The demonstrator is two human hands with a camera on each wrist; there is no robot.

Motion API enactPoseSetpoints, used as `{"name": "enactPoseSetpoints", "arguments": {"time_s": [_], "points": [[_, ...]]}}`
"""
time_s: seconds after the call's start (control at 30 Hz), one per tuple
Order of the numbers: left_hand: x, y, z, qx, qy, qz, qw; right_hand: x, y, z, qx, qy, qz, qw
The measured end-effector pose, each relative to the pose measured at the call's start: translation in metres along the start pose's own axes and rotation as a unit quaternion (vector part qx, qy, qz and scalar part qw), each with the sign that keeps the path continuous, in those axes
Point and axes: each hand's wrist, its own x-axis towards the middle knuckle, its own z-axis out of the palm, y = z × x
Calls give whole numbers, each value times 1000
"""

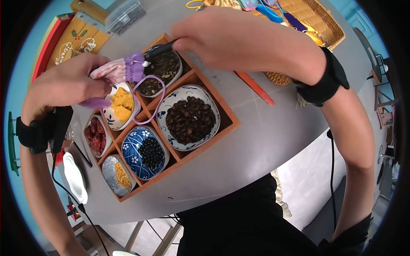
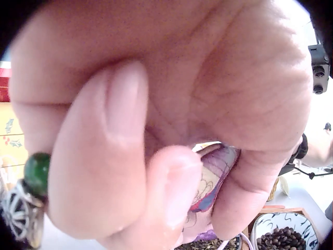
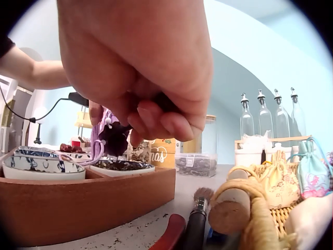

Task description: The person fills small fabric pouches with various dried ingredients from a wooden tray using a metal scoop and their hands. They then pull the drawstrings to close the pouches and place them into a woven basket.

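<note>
My left hand (image 1: 64,81) grips a pink and purple drawstring pouch (image 1: 134,68) above the wooden compartment box (image 1: 181,162). A purple cord (image 1: 163,91) loops down from it over the bowls. In my right hand (image 1: 218,38) is a black-handled tool (image 1: 160,50), pinched by the handle, its far end at the pouch's mouth. That end is hidden by the pouch's cloth. Below them sit bowls of dried dark leaves (image 1: 164,70) and yellow-orange pieces (image 1: 123,104). Other compartments hold brown seeds (image 1: 192,121), black beans (image 1: 150,152), yellow grains (image 1: 122,176) and red dried fruit (image 1: 97,137).
Right of the box lie a red stick (image 1: 256,87) and a brush (image 3: 195,221). A wicker basket (image 1: 335,32) with small pouches stands at the back right. Behind are a clear plastic box (image 1: 126,17) and a lettered wooden box (image 1: 79,42). A white dish (image 1: 74,177) sits at left.
</note>
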Motion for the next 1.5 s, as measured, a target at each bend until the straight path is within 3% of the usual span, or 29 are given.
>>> {"name": "enactPoseSetpoints", "arguments": {"time_s": [0.07,0.13,0.17,0.23,0.37,0.4,0.43,0.47,0.6,0.67,0.7,0.73,0.77,0.83,0.93,0.97,1.03,1.13,1.23,1.37,1.43,1.47,1.5], "points": [[-2,-3,1,16,13,12,1000,1,-12,-3,47,17,39,998],[0,-11,3,16,15,23,999,1,-24,-6,53,-14,158,986],[2,-13,4,18,18,38,999,-1,-23,-4,55,-13,160,986],[1,-7,8,-3,15,32,999,-6,-15,2,103,51,48,992],[-14,10,18,9,46,-7,999,48,22,46,-5,135,76,988],[-14,8,20,10,46,-8,999,70,46,56,-230,219,-145,937],[-13,3,23,35,69,27,997,78,52,57,-432,280,-349,783],[-12,-2,27,60,91,63,992,79,58,61,-432,281,-348,783],[-4,-14,40,129,192,143,962,62,40,63,-157,305,-249,906],[-3,-12,41,136,195,122,964,54,31,59,-83,305,-221,923],[-2,-12,42,144,198,101,964,48,25,51,24,217,-99,971],[-2,-14,42,142,197,100,965,41,18,43,131,121,26,984],[-1,-15,41,156,196,102,963,26,12,32,135,119,26,983],[0,-16,40,169,199,105,960,-6,3,10,87,117,-73,987],[1,-11,42,154,206,136,957,4,5,18,84,128,-99,983],[0,-9,43,155,205,142,956,14,4,26,83,130,-98,983],[2,-7,41,157,203,149,955,36,4,47,13,194,20,981],[1,-11,38,162,169,120,965,36,10,49,-93,236,-30,967],[-2,-11,35,121,153,111,975,-12,-7,21,1,169,-40,985],[-3,0,29,74,95,56,991,-3,-7,9,18,122,-60,991],[-3,9,27,59,66,21,996,12,0,16,-119,84,-112,983],[-4,10,26,52,59,12,997,11,5,25,-120,84,-113,983],[-5,10,25,45,53,2,998,11,1,34,-87,146,-80,982]]}}
